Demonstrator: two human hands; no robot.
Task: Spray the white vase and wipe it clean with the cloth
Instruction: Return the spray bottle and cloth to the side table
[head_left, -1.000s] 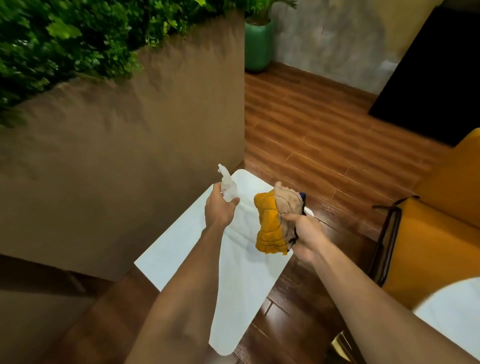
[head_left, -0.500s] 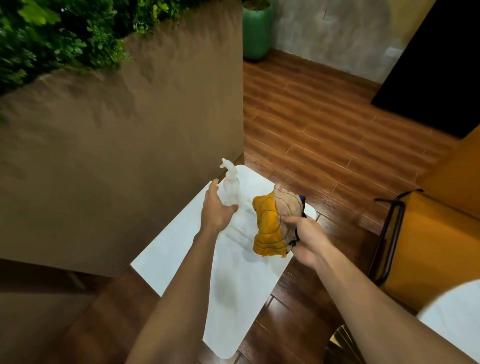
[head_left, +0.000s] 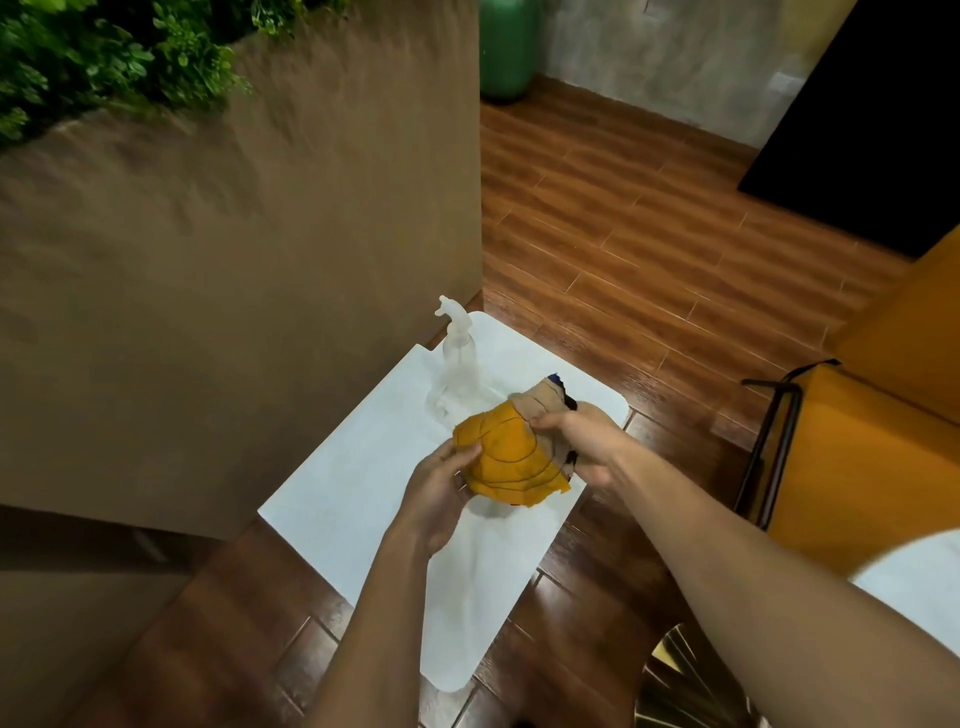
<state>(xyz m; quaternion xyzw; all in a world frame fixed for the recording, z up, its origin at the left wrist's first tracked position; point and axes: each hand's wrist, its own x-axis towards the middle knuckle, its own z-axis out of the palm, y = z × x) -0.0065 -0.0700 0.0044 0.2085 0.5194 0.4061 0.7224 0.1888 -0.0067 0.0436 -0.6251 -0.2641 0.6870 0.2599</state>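
Note:
An orange and beige cloth (head_left: 511, 457), bunched into a dome, hangs just above the white table (head_left: 363, 467). My left hand (head_left: 439, 493) grips its near left edge. My right hand (head_left: 576, 441) pinches its far right side. A clear plastic spray bottle (head_left: 457, 364) stands upright on the table's far corner, beyond the cloth, with no hand on it. No white vase shows; I cannot tell whether the cloth covers anything.
A tall brown wall (head_left: 234, 286) topped with green plants (head_left: 104, 57) borders the table's left side. An orange chair (head_left: 857, 467) with a black metal frame (head_left: 769, 447) stands on the right. A green pot (head_left: 506, 52) sits far back on the wooden floor (head_left: 649, 234).
My left hand let go of the spray bottle, which now stands on the table, and came over to grip the cloth. The cloth dropped lower and spread between both hands.

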